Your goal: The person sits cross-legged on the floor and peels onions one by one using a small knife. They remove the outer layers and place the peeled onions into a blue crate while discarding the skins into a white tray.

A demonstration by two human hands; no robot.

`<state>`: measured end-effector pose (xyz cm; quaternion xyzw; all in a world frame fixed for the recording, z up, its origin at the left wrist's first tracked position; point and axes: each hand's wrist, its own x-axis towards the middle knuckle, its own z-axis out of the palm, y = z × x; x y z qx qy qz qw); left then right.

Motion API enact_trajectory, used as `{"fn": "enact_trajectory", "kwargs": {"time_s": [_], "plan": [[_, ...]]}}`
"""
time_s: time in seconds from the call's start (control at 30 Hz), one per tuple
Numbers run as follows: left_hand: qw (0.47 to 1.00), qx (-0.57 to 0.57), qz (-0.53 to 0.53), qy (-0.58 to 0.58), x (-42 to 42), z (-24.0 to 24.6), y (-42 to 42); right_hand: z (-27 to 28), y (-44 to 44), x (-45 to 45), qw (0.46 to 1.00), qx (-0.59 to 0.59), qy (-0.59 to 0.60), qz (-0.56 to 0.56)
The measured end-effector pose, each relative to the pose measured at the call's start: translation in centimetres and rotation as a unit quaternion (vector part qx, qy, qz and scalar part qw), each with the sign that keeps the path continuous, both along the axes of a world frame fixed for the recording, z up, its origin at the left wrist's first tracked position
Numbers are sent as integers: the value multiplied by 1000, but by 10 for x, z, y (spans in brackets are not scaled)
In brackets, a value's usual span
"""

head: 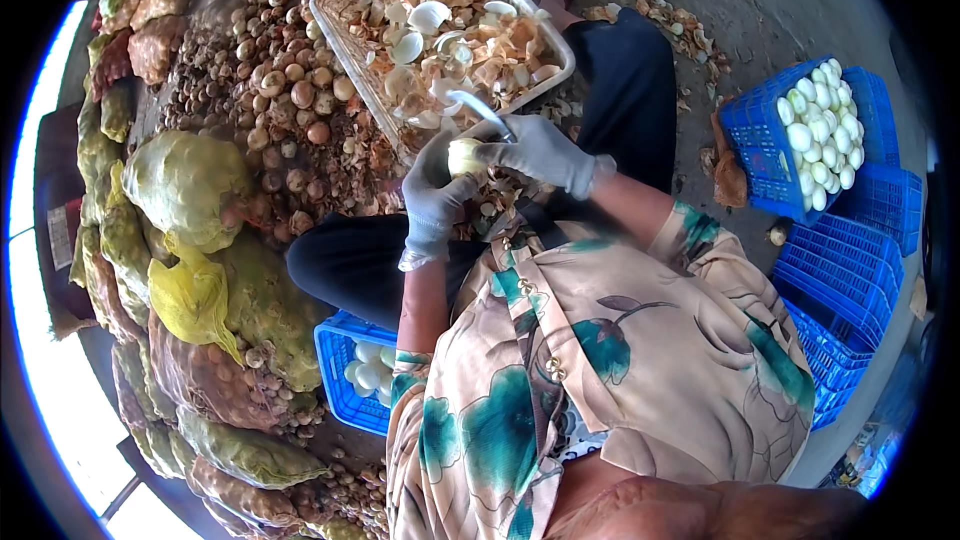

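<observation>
Both of my hands wear grey gloves and meet over my lap. My left hand is closed around a pale peeled onion. A knife with a curved, light blade is in my right hand, whose fingers also touch the onion's side. Just beyond them lies a white plastic tray heaped with onion skins and pale outer layers. Loose unpeeled onions cover the floor left of the tray.
A blue crate of peeled onions stands at the right, beside several stacked blue crates. Another blue crate with peeled onions is by my left elbow. Full mesh sacks line the left side. Skins litter the floor.
</observation>
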<state>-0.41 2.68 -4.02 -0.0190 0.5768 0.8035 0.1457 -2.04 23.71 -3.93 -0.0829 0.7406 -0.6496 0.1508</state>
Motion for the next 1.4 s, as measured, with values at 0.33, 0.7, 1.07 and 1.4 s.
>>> {"fn": "enact_trajectory", "kwargs": {"time_s": [0.33, 0.7, 1.07, 1.4], "plan": [[1000, -10, -23, 5, 5, 11, -3, -3, -14, -2, 996, 74, 18, -54], [999, 13, 0, -50, 7, 17, 9, 7, -11, 5, 924, 144, 328, -138], [982, 172, -14, -79, 6, -6, 20, 9, -7, -6, 885, 206, 398, -128], [954, 213, -100, -187, 5, -12, 13, 10, 0, -17, 920, 185, 324, -120]]}}
